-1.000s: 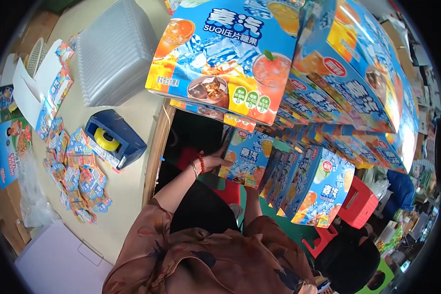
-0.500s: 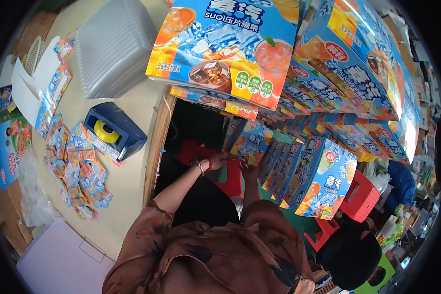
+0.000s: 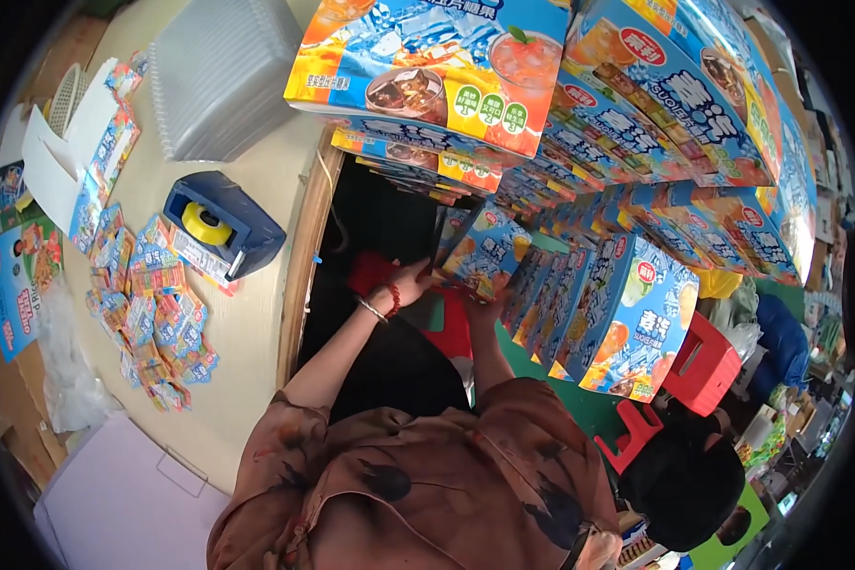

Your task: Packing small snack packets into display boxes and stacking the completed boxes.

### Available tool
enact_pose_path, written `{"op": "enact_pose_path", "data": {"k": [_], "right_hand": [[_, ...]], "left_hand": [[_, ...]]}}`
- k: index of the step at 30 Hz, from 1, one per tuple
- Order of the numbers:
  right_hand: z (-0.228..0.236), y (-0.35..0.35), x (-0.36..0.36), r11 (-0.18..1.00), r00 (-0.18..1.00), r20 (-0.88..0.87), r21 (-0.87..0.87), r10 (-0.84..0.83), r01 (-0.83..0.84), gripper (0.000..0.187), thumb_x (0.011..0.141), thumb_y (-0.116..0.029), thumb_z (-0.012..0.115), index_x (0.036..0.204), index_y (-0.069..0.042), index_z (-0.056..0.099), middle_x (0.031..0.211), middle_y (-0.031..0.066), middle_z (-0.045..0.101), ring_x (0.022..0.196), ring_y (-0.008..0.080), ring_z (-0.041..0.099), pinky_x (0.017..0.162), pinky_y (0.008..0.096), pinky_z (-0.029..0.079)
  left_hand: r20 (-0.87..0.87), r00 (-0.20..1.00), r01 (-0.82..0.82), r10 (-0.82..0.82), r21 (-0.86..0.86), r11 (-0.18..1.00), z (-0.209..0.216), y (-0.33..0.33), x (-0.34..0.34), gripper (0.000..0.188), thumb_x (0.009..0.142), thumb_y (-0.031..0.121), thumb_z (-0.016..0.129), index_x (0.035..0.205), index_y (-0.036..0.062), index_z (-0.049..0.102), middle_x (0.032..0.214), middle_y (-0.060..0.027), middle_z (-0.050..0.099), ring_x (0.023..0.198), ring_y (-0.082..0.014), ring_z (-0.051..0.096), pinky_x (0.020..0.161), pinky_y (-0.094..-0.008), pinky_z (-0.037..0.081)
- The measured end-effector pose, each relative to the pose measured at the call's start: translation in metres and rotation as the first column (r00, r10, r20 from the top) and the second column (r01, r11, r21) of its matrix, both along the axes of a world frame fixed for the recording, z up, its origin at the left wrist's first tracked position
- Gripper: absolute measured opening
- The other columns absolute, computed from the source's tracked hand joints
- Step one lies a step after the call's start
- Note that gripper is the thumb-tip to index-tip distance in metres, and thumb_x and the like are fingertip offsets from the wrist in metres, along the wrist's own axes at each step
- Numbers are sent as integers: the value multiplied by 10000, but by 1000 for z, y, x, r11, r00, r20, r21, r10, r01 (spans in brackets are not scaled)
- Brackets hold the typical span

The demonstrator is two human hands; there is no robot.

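A blue candy box with fruit and drink pictures lies tilted between my hands, over the gap beside the table. My left hand, with a bracelet and red beads at its wrist, closes at the box's lower left corner. Under the near edge, my right hand grips the same box; its fingers are mostly hidden. Just right of it stands a row of matching boxes. A larger stack of the boxes rises in front of me.
On the table at left are a blue tape dispenser, a pile of small candy packets and stacked clear plastic trays. More stacked boxes tower at right. Red stools stand on the green floor near a black rounded shape.
The view has tipped a little, so the boxes sit higher in it. My left hand has shifted to the box's left corner and its beads now show. Both hands stay at the box.
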State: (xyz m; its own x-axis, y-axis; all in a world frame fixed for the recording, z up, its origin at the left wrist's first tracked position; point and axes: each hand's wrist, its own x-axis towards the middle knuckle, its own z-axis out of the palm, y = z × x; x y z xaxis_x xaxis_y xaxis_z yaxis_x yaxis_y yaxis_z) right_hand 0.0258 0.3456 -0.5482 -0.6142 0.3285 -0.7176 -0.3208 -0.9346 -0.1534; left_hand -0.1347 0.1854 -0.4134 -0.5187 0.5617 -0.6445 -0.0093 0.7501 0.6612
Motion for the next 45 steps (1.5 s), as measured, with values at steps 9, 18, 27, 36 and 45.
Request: {"op": "enact_pose_path", "data": {"k": [9,18,27,36,45], "right_hand": [[-29,13,38,826,625,671,33,398,-562,611,799,-569,645,1297,-259,475,1223,20,503,1123,276,454,776,490,476],[-4,42,10,710,528,724,75,444,-700,689,756,-538,705,1321,-300,390,1314,-44,423,1182,246,380,818,459,379],[-31,42,38,475,585,777,434,234,-766,699,740,-460,742,1325,-255,418,1299,-7,457,1071,228,483,721,415,389],[-75,37,31,593,719,677,518,156,-617,553,840,-532,618,1279,-233,461,1134,-12,550,978,148,545,699,347,442],[7,-11,-19,893,967,-7,385,254,-232,563,857,-469,611,1320,-202,435,1264,74,517,1145,315,517,897,517,477]], "left_hand": [[46,970,-240,239,17,971,30,-27,-20,519,900,287,578,1325,10,471,1058,-171,662,951,-269,651,818,-338,498],[-44,999,-34,31,-73,997,-1,-17,-3,463,882,274,583,1295,77,512,1176,-158,620,1081,-321,596,906,-375,479],[-116,992,-56,54,-13,998,-13,-11,2,362,882,244,587,1219,114,565,1081,-153,657,993,-328,630,850,-391,490],[-143,989,-41,34,-43,998,-5,-12,1,405,884,238,582,1257,87,538,1109,-134,654,1017,-320,622,875,-390,486],[-102,993,-68,63,-43,997,-2,-19,-1,461,890,218,584,1310,53,491,1178,-112,633,1071,-294,608,904,-357,477]]}}
